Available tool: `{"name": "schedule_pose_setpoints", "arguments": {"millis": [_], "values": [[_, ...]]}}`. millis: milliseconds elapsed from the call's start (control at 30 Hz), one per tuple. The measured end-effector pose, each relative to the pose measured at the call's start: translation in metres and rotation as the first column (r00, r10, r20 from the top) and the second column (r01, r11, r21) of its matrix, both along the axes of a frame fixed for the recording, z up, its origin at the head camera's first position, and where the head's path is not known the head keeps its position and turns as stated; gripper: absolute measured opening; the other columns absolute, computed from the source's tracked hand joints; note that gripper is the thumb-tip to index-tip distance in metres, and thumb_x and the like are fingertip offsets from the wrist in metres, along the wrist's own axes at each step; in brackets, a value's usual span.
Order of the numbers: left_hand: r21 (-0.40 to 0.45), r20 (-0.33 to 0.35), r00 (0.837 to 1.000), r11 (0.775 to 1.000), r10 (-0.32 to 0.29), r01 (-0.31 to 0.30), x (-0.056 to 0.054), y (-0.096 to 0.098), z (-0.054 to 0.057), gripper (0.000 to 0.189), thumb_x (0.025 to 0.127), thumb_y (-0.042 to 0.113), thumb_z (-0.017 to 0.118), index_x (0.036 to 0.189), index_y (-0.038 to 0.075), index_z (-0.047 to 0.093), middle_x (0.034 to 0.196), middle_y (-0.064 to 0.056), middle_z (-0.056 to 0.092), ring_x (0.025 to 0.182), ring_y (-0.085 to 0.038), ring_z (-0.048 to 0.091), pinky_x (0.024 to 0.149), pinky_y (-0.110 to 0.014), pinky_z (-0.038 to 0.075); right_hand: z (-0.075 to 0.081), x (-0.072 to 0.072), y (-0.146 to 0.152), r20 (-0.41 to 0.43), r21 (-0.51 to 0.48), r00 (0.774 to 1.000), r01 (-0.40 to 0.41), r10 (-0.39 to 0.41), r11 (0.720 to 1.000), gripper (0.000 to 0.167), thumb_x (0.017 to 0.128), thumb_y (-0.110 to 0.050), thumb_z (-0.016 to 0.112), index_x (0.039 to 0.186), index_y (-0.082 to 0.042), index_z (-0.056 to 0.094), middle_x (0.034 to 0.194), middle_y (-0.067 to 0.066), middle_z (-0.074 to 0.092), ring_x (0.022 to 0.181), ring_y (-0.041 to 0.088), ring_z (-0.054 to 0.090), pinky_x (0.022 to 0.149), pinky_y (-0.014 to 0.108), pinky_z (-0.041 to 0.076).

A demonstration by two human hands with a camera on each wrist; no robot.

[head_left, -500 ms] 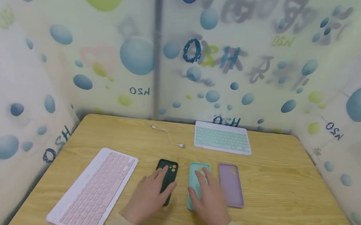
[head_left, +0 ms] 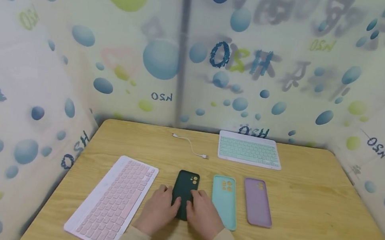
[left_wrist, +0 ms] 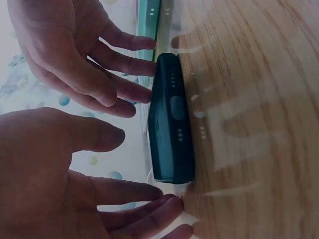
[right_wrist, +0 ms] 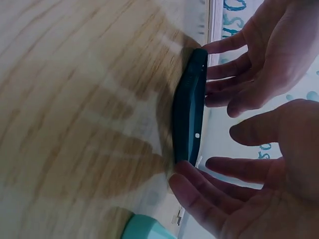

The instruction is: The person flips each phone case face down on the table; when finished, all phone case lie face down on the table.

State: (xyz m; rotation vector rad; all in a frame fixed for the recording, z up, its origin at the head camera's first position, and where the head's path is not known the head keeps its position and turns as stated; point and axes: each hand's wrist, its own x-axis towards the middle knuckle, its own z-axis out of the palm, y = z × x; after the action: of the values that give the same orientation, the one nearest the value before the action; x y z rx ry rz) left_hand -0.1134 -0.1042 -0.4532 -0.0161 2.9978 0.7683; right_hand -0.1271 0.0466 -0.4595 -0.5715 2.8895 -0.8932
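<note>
A dark green phone case (head_left: 184, 189) lies lengthwise on the table in the head view, camera cutouts at its far end. My left hand (head_left: 157, 211) is at its left long side, fingers loosely extended and fingertips right at the edge. On the opposite side my right hand (head_left: 205, 215) has its fingertips at the edge too, fingers relaxed. Both wrist views show the case (left_wrist: 172, 124) standing between the two hands' fingertips, its end with the port opening towards the left wrist camera. Just right of my right hand lies a teal phone case (head_left: 224, 200), partly covered by that hand.
A purple phone case (head_left: 258, 202) lies to the right of the teal one. At the left is a white keyboard with pink keys (head_left: 115, 200). Towards the back lie a short white cable (head_left: 191, 146) and a keyboard with mint keys (head_left: 249, 150). Patterned walls surround the wooden table (head_left: 317, 215).
My right hand has left the teal case and moved left to the dark green one. My left hand has drawn back to its side. The teal case's near end has swung right.
</note>
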Motion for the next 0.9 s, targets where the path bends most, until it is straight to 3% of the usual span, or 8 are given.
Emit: {"name": "schedule_pose_setpoints", "arguments": {"millis": [333, 633, 900], "values": [[-0.039, -0.016, 1.0, 0.999, 0.007, -0.007, -0.004, 0.001, -0.006, 0.042, 0.092, 0.027, 0.063, 0.111, -0.01, 0.066, 0.106, -0.022, 0.06, 0.088, -0.029, 0.059, 0.069, -0.046, 0.054, 0.003, 0.001, -0.001, 0.022, 0.04, 0.999, -0.03, 0.029, 0.999, 0.034, 0.095, -0.014, 0.059, 0.122, 0.007, 0.061, 0.114, 0.024, 0.065, 0.104, 0.034, 0.066, 0.084, 0.045, 0.056], [-0.044, -0.026, 1.0, 0.999, 0.001, -0.003, -0.004, 0.002, -0.001, 0.034, 0.094, 0.021, 0.062, 0.107, -0.01, 0.065, 0.1, -0.02, 0.059, 0.084, -0.028, 0.058, 0.066, -0.044, 0.053, 0.005, 0.004, -0.002, 0.055, 0.097, 0.996, -0.077, 0.072, 0.992, 0.032, 0.095, -0.013, 0.06, 0.121, 0.006, 0.06, 0.119, 0.025, 0.066, 0.107, 0.034, 0.068, 0.085, 0.043, 0.057], [0.007, -0.133, 0.991, 1.0, -0.013, 0.014, -0.001, 0.002, 0.005, 0.026, 0.09, 0.002, 0.061, 0.113, -0.011, 0.062, 0.096, -0.021, 0.065, 0.084, -0.031, 0.065, 0.069, -0.044, 0.056, 0.005, 0.003, -0.001, 0.072, 0.108, 0.996, -0.057, 0.05, 0.993, 0.033, 0.094, -0.013, 0.06, 0.122, 0.004, 0.061, 0.125, 0.025, 0.064, 0.11, 0.035, 0.066, 0.087, 0.045, 0.056]]}}
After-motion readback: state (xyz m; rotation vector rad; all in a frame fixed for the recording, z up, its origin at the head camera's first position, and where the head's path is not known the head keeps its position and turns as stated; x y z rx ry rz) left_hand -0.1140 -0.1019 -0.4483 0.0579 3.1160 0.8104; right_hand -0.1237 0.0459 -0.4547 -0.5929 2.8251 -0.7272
